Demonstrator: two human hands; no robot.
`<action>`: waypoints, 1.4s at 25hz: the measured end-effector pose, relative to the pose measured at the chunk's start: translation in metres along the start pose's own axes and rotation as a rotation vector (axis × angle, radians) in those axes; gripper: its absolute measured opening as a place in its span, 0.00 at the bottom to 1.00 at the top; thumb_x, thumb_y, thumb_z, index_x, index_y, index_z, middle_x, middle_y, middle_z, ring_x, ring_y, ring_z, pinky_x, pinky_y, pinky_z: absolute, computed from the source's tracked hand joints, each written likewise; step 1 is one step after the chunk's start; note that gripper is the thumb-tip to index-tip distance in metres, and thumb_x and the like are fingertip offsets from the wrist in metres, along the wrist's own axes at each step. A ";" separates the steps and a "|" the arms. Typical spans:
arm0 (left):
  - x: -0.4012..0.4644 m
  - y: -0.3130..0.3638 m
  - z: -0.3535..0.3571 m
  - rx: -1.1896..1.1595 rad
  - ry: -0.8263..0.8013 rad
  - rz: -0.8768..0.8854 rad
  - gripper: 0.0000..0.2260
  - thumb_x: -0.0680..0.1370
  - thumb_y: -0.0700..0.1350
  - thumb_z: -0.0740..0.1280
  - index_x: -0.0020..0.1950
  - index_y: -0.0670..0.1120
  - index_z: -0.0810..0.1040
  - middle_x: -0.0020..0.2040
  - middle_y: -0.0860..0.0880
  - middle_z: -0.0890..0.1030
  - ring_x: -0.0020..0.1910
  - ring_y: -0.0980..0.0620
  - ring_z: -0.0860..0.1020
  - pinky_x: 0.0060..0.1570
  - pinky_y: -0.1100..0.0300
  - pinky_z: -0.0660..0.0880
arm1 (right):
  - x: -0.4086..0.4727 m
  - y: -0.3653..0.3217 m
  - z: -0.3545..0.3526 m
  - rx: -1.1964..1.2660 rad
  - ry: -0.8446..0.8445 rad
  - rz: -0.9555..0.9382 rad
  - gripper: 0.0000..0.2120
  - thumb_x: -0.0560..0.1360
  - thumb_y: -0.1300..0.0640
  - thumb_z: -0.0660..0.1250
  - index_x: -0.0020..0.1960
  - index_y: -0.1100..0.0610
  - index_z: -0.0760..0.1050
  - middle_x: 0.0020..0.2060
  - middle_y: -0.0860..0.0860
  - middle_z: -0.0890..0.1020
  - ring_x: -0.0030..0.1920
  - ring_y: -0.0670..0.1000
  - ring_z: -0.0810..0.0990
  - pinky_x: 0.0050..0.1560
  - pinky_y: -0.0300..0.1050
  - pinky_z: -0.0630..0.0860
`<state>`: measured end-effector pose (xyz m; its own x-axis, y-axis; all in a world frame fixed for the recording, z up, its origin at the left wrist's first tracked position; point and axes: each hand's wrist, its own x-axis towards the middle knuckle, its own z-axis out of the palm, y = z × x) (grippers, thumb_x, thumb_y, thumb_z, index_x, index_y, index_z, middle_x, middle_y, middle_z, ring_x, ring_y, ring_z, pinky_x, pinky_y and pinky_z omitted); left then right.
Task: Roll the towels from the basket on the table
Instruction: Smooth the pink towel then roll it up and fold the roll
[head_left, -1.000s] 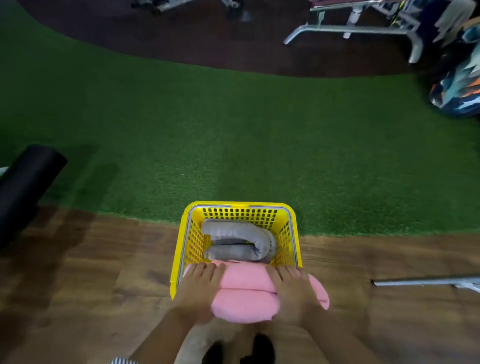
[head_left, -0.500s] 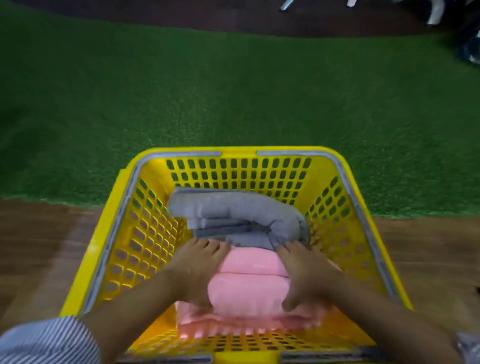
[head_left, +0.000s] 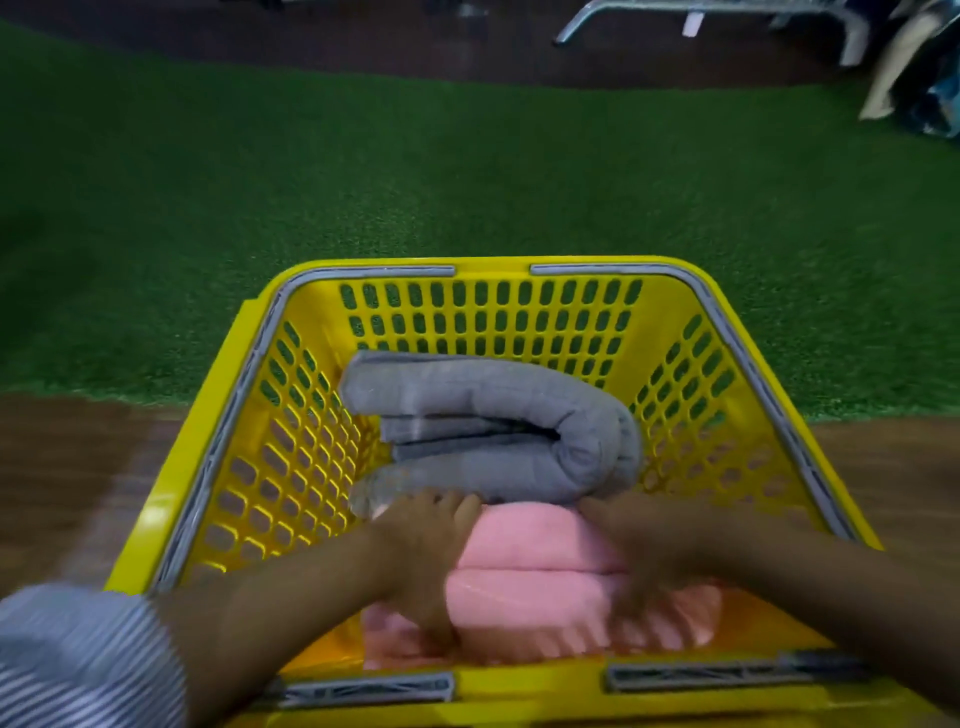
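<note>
This is looking like a gym or fitness room. A broad stretch of green artificial turf (head_left: 467, 171) is spreading out beyond the yellow basket (head_left: 670, 374), and wood-look flooring (head_left: 67, 467) is running on either side of the basket. Past the turf, far from the basket, dark rubbery flooring (head_left: 311, 47) is lying under a grey metal frame (head_left: 727, 13) that is resembling workout equipment. Rolled towels are sitting in the basket.

Both hands — left hand (head_left: 421, 545), right hand (head_left: 636, 545) — have pushed the pink towel (head_left: 540, 571) down inside the basket (head_left: 493, 312).
</note>
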<state>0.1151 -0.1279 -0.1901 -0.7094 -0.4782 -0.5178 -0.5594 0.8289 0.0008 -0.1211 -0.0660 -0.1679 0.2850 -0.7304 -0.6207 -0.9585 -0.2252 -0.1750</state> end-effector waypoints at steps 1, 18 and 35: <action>0.004 0.005 0.005 0.038 -0.030 -0.030 0.50 0.60 0.65 0.76 0.71 0.43 0.56 0.65 0.42 0.66 0.60 0.41 0.71 0.63 0.47 0.69 | 0.004 -0.002 0.006 -0.019 -0.006 -0.009 0.47 0.61 0.43 0.77 0.70 0.60 0.58 0.66 0.58 0.69 0.64 0.57 0.69 0.63 0.45 0.67; 0.053 -0.074 -0.012 -0.053 0.333 -0.298 0.38 0.67 0.70 0.65 0.73 0.56 0.61 0.78 0.42 0.38 0.76 0.42 0.38 0.69 0.31 0.46 | 0.062 0.000 -0.033 0.130 0.521 0.431 0.34 0.74 0.49 0.63 0.74 0.50 0.48 0.62 0.61 0.64 0.58 0.64 0.72 0.55 0.53 0.73; 0.087 -0.064 0.003 0.183 0.391 -0.242 0.18 0.51 0.65 0.72 0.39 0.62 0.83 0.71 0.35 0.67 0.70 0.31 0.62 0.55 0.21 0.56 | 0.037 0.027 -0.065 0.171 0.502 0.475 0.47 0.67 0.39 0.67 0.75 0.55 0.46 0.70 0.58 0.57 0.67 0.62 0.63 0.62 0.58 0.67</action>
<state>0.0901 -0.2220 -0.2376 -0.6960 -0.7071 -0.1244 -0.6681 0.7013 -0.2485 -0.1361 -0.1413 -0.1456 -0.2321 -0.9425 -0.2403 -0.9571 0.2653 -0.1162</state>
